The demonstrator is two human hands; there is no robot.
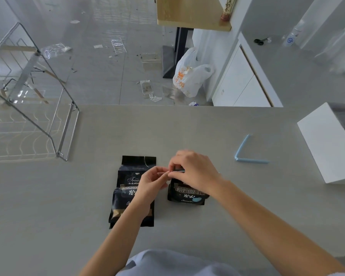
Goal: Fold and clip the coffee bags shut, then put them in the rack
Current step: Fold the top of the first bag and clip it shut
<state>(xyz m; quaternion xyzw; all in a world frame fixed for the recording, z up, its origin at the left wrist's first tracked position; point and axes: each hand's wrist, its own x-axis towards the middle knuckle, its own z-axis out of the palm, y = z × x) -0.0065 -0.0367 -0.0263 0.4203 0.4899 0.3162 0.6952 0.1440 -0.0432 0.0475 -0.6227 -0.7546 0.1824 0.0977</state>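
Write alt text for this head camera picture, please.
Two bare hands, left hand and right hand, press a blue clip onto a black coffee bag on a grey table. More bags lie left; a wire rack stands far left.

A pale grey countertop (187, 128) fills the foreground. Beyond its far edge, a light grey tiled floor (108, 62) is seen, strewn with clear plastic wrappers (55, 49) and paper scraps. A white plastic bag (189, 74) with orange print is slumped beside white cabinets (241, 84). A wooden tabletop (189, 12) on a dark pedestal (177, 52) stands farther back. Soft, even daylight is spread throughout.
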